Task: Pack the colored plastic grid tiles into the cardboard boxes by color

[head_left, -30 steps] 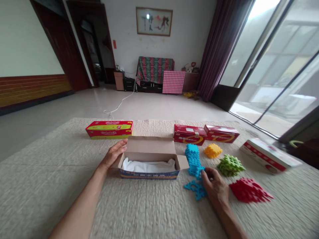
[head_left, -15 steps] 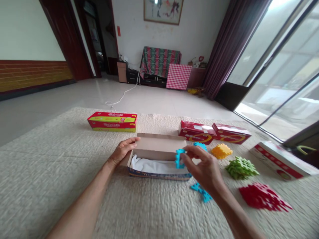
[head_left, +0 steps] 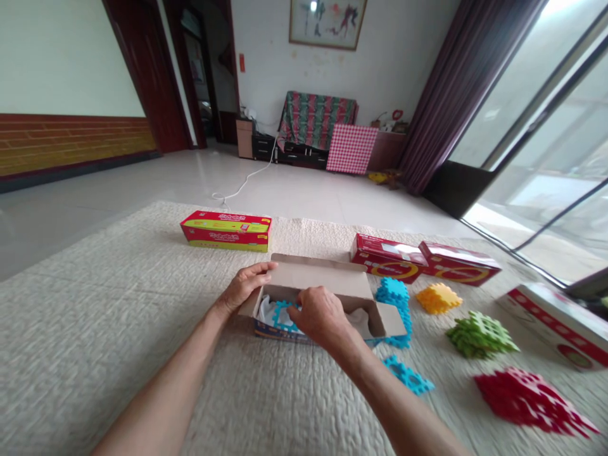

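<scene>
Head view. My right hand (head_left: pixel 319 311) reaches into an open, long cardboard box with a dark blue printed front (head_left: pixel 266 331), near the middle of a beige ribbed cloth cover (head_left: pixel 118 304). It grasps a flat, blue, tooth-edged plastic piece (head_left: pixel 282 315) at the box's left end, over a crumpled white cloth (head_left: pixel 265 305); whether the piece rests on that cloth cannot be told. My left hand (head_left: pixel 243 288) has bent fingers against the left end of the raised brown cardboard lid (head_left: pixel 323 277); I cannot tell whether it pinches or merely presses.

Likely faults: the piece's teeth could snag the white cloth and drag it up if I pull back or twist. Should my left hand slacken, the lid could fold onto my right wrist. A push on the box could drive its right brown cardboard flap (head_left: pixel 393 320) into the column of stacked blue plastic pieces (head_left: pixel 393 291) just beside it, spilling them. My right forearm crosses low beside the loose blue plastic pieces (head_left: pixel 409 375) towards the cover's near edge; a careless sweep could scatter them.
</scene>
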Available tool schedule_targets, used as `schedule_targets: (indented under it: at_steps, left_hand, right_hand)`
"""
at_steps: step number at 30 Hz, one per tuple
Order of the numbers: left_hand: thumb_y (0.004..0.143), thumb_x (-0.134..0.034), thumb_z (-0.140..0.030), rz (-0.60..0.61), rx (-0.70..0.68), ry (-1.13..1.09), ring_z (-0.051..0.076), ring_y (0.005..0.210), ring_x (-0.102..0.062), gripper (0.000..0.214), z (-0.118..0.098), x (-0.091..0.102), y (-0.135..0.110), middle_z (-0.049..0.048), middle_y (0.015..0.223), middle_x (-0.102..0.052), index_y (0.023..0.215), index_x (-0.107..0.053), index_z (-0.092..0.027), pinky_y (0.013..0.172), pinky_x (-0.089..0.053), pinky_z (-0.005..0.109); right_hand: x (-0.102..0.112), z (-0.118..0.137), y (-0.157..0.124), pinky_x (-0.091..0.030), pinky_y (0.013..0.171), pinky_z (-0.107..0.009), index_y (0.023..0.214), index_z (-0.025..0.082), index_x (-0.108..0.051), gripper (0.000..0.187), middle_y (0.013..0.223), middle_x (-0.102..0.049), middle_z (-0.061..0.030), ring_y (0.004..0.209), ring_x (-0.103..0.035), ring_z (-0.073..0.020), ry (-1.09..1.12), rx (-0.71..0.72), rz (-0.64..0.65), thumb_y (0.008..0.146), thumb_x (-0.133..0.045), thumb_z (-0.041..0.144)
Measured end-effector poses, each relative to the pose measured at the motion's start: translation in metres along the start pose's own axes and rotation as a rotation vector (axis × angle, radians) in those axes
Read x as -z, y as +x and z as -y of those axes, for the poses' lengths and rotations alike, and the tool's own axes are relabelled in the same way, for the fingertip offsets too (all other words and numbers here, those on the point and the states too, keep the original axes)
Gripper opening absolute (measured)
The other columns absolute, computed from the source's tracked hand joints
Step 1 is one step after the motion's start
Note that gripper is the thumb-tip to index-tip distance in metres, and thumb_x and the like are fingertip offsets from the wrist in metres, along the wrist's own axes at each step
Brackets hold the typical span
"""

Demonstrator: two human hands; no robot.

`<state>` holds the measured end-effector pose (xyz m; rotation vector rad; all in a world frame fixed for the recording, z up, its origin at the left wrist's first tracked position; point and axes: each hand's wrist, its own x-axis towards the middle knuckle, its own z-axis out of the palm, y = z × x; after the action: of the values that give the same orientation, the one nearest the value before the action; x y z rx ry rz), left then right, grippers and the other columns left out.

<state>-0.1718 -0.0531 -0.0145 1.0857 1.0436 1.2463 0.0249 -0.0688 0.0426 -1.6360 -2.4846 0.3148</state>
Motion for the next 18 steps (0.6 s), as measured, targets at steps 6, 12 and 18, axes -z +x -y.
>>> schedule_targets:
  at_steps: [6,12,18]
  left_hand:
    - [0.069,-0.072,-0.032,0.002,0.001,-0.025,0.018,0.077,-0.067,0.044,-0.001,-0.001,-0.002,0.004,0.092,-0.074,0.11,-0.068,-0.016,0.072,-0.05,0.028]
    - [0.066,-0.074,-0.028,-0.026,0.031,-0.045,0.017,0.074,-0.067,0.042,-0.004,-0.002,-0.002,0.0029,0.088,-0.075,0.106,-0.07,-0.017,0.069,-0.05,0.026]
    - [0.06,-0.08,-0.024,-0.109,0.08,-0.098,0.013,0.071,-0.067,0.039,-0.011,-0.004,-0.003,-0.001,0.09,-0.075,0.098,-0.074,-0.022,0.065,-0.052,0.02]
  right_hand:
    - [0.005,0.0,-0.004,-0.04,0.056,-0.028,0.069,0.017,-0.073,0.021,0.068,-0.071,-0.0115,0.066,-0.067,-0.0222,0.018,-0.009,-0.023,0.077,-0.059,0.031]
    - [0.043,-0.042,-0.035,-0.035,0.053,-0.024,0.066,0.02,-0.068,0.026,0.057,-0.063,-0.0011,0.054,-0.057,-0.0119,0.16,0.077,-0.331,0.084,-0.05,0.027]
    - [0.077,-0.131,-0.071,-0.037,0.053,-0.024,0.073,0.02,-0.069,0.024,0.058,-0.063,0.0009,0.053,-0.058,-0.0125,0.09,-0.137,-0.59,0.082,-0.054,0.036]
